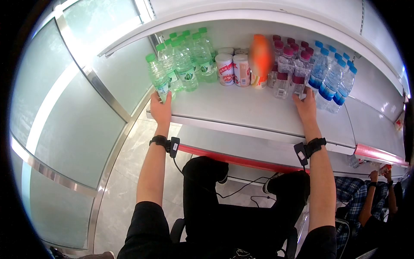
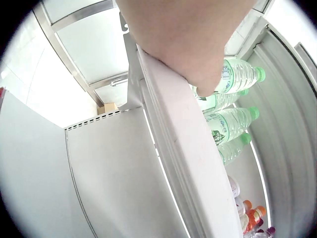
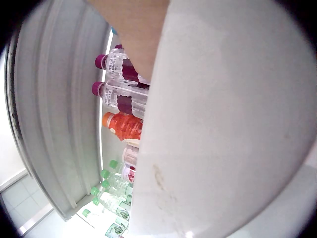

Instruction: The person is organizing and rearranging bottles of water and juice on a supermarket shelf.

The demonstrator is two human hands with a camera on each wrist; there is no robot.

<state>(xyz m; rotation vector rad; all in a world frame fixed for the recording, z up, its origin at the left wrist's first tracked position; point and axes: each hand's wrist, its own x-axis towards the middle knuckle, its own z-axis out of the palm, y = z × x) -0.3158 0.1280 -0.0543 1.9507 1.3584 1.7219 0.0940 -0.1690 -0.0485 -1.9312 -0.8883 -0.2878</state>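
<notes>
My left hand (image 1: 161,108) grips the base of a green-capped water bottle (image 1: 159,77), the front left one of a group of similar bottles (image 1: 185,69). In the left wrist view, this hand (image 2: 198,69) covers the lower end of a bottle (image 2: 238,76). My right hand (image 1: 306,105) holds the lower part of a maroon-capped clear bottle (image 1: 300,72) at the shelf's right half. Its fingertips reach between that bottle and the blue-capped bottles (image 1: 332,80). The right wrist view shows the hand (image 3: 141,44) over the bottle's lower end, with another purple-capped bottle (image 3: 121,95) beside it.
White and red cans (image 1: 225,69) and an orange bottle (image 1: 260,58) stand mid-shelf (image 1: 241,103). An upper shelf edge (image 1: 258,13) overhangs everything. Below runs a lower shelf with a red strip (image 1: 241,161). Glass panels (image 1: 73,116) flank the left; another person's hands (image 1: 379,175) appear at right.
</notes>
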